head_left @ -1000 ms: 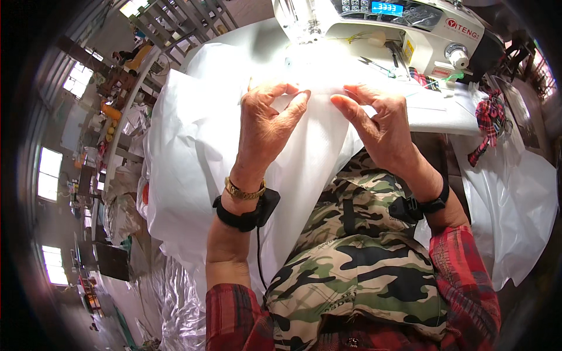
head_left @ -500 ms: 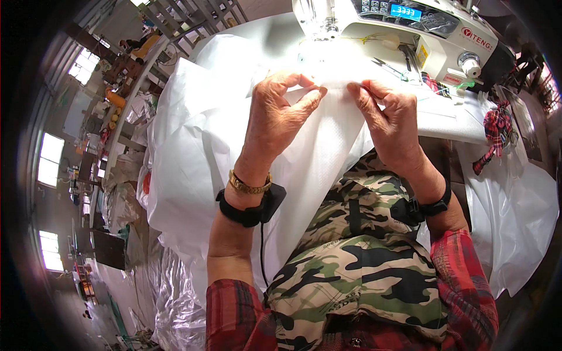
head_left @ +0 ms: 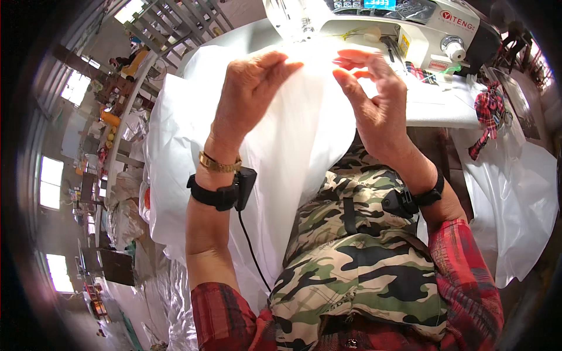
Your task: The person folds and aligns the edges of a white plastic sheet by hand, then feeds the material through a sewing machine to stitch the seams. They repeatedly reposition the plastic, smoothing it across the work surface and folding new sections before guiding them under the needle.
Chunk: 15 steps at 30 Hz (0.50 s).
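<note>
A wide white sheet of thin fabric drapes from the sewing table down its near left side and toward my lap. My left hand pinches its upper edge between thumb and fingers, close to the needle area. Across from it, my right hand has thumb and fingers apart, just over the fabric's right part, and nothing shows between them. Beyond both hands stands a white sewing machine, its needle end lit brightly. Glare washes out the fabric around my fingertips.
The white tabletop runs to the right. Red plaid cloth hangs at its right end, above a translucent white sheet. Small tools and green thread lie beside the machine. A cable trails from my left wrist strap.
My hands have moved apart and farther up toward the needle, the left one also leftward. My right fingers have released the fabric edge and spread. The view has shifted slightly.
</note>
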Available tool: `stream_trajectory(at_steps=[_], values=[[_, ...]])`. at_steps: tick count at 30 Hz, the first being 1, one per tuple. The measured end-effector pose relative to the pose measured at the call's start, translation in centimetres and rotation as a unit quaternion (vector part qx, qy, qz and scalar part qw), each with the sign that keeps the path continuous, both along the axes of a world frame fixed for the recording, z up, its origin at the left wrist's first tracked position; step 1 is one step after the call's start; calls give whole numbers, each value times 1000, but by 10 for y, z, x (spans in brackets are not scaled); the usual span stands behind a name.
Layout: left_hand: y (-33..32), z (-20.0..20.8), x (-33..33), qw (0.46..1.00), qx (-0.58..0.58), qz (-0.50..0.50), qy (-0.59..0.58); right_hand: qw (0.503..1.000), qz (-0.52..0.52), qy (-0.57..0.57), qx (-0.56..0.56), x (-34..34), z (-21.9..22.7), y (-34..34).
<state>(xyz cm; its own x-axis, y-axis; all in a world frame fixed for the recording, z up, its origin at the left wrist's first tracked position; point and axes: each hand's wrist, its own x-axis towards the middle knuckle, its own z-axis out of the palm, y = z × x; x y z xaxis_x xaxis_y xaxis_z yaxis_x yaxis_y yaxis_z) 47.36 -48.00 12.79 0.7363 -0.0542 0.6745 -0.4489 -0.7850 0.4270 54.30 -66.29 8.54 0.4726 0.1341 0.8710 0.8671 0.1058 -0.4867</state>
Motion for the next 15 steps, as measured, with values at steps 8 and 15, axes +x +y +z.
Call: stream_trajectory(at_steps=[8, 15], values=[[20, 26, 18, 999, 1, 6, 36, 951, 94, 182, -233, -31, -45, -15], [9, 60, 23, 998, -7, -48, 35, 846, 268, 410, -212, -34, -40, -3]])
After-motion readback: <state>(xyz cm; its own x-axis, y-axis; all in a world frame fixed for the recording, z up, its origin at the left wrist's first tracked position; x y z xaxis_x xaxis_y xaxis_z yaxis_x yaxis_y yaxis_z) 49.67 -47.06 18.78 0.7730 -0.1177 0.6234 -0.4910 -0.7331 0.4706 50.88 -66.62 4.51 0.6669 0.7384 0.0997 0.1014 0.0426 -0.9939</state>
